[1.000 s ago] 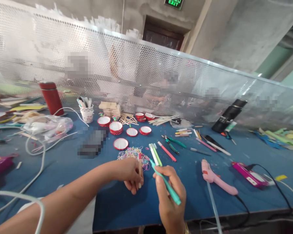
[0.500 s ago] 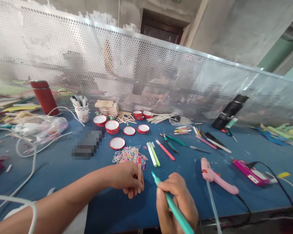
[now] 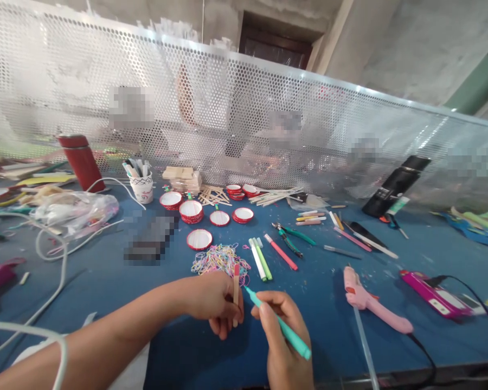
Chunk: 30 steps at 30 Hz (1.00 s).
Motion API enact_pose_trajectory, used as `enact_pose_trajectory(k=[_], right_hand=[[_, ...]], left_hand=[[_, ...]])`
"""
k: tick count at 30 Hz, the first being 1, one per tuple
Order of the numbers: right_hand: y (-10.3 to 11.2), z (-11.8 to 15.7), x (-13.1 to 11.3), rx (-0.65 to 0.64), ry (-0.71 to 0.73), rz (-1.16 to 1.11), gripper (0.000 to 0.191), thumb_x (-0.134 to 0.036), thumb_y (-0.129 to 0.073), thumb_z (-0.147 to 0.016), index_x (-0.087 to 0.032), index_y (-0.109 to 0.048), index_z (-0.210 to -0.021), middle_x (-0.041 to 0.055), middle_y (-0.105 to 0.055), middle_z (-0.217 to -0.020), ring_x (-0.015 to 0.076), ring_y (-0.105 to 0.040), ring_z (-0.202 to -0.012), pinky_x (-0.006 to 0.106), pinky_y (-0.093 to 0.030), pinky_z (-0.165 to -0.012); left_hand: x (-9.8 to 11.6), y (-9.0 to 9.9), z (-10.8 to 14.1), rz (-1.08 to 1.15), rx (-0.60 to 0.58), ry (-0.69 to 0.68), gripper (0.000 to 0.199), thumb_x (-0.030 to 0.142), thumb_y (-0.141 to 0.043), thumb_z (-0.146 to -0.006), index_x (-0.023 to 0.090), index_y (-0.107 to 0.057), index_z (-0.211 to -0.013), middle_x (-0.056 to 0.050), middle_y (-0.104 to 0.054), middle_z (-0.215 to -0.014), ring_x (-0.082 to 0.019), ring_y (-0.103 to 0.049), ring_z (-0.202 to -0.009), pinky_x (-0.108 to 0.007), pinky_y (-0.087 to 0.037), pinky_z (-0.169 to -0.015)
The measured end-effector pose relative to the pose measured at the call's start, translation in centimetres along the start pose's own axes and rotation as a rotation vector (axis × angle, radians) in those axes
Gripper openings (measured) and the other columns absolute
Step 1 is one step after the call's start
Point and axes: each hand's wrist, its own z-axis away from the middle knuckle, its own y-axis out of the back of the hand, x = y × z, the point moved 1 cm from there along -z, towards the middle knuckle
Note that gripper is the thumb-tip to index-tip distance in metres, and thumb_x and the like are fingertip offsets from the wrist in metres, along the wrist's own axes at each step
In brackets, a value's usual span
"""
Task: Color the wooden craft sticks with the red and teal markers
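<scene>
A flat wooden stick point(image 3: 236, 287) with a red upper end stands nearly upright in my left hand point(image 3: 215, 300), pinched between the fingers. My right hand point(image 3: 282, 336) grips a teal marker point(image 3: 291, 338), its tip pointing up and left, a little to the right of the stick and apart from it. Just beyond my left hand lies a pile of colourful rubber bands point(image 3: 222, 259). White and green markers point(image 3: 261, 259) and a red marker point(image 3: 281, 252) rest on the blue table beyond my right hand.
Red-rimmed round lids point(image 3: 199, 239), green-handled pliers point(image 3: 287, 238) and a phone point(image 3: 152, 235) lie farther back. A pink glue gun point(image 3: 374, 306) is at the right. White cable point(image 3: 61, 271) loops at the left, near my forearm. A perforated metal screen point(image 3: 211, 108) bounds the back.
My right hand has moved left with the teal marker, bringing its tip closer to the stick. The marker now lies at a flatter slant. The view has shifted slightly.
</scene>
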Motion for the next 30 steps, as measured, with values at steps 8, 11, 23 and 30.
enact_pose_trajectory(k=[8,11,23,30], right_hand=[[-0.2,-0.2,1.3,-0.068,0.347,0.183,0.017,-0.033,-0.057,-0.09,-0.022,-0.063,-0.1,0.004,-0.067,-0.094,0.0169,-0.064,-0.085,0.028,-0.05,-0.074],[-0.3,0.6,1.2,-0.024,0.438,0.228,0.016,-0.031,-0.059,-0.088,-0.024,-0.063,-0.101,0.0038,-0.066,-0.099,0.0188,-0.063,-0.093,0.033,-0.047,-0.084],[0.6,-0.6,1.3,-0.056,0.22,0.164,0.028,-0.041,-0.05,-0.093,-0.019,-0.057,-0.109,0.0062,-0.066,-0.097,0.0172,-0.064,-0.087,0.028,-0.05,-0.074],[0.5,-0.1,-0.2,-0.09,0.447,0.333,0.022,-0.032,-0.052,-0.091,-0.021,-0.056,-0.109,0.0055,-0.065,-0.1,0.0184,-0.064,-0.089,0.036,-0.05,-0.085]], left_hand=[[0.1,-0.1,0.0,-0.058,-0.009,0.003,0.01,0.015,-0.056,-0.075,0.015,-0.064,-0.069,0.001,-0.062,-0.061,-0.01,-0.063,-0.05,-0.019,-0.05,-0.05],[0.2,-0.2,0.2,-0.094,-0.008,-0.031,0.012,0.013,-0.054,-0.077,0.016,-0.063,-0.07,0.002,-0.061,-0.061,-0.009,-0.062,-0.051,-0.017,-0.05,-0.05],[0.0,-0.2,-0.2,-0.011,0.005,0.027,0.008,0.015,-0.057,-0.077,0.014,-0.064,-0.072,0.0,-0.062,-0.062,-0.009,-0.062,-0.049,-0.017,-0.05,-0.048],[-0.5,0.2,-0.2,0.028,-0.029,-0.048,0.011,0.025,-0.062,-0.077,0.014,-0.065,-0.075,-0.001,-0.064,-0.066,-0.012,-0.065,-0.054,-0.02,-0.05,-0.05]])
